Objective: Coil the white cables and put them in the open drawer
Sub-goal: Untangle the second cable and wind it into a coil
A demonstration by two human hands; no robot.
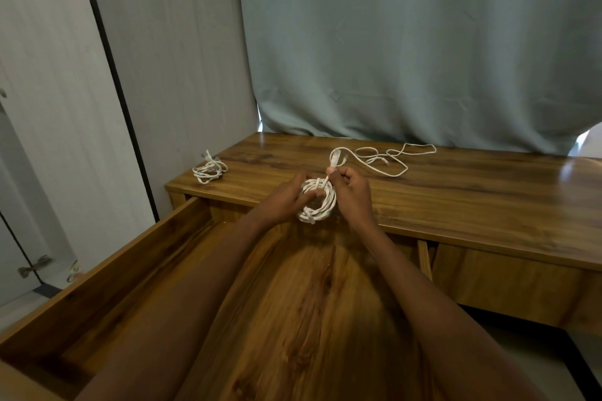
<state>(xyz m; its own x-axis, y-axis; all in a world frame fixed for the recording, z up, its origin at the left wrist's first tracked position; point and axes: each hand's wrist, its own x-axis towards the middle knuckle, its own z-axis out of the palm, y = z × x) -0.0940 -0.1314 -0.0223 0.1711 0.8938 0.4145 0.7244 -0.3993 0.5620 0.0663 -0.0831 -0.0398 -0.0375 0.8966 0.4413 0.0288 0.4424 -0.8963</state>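
A coiled white cable (321, 202) hangs in both hands above the desk's front edge. My left hand (286, 197) grips the coil's left side. My right hand (350, 192) pinches the cable's free end, which sticks up with its plug (335, 158) and wraps over the top of the coil. A second white cable (386, 158) lies loose and uncoiled on the wooden desk (472, 192) behind my hands. A third white cable (209, 169) lies bundled at the desk's left corner. The open drawer (130, 257) extends toward me below my arms, and its wooden bottom shows between them.
A grey-green curtain (407, 42) hangs behind the desk. Grey wardrobe panels (97, 75) stand to the left, close to the drawer's side. A closed drawer front (505, 277) is to the right of the open one.
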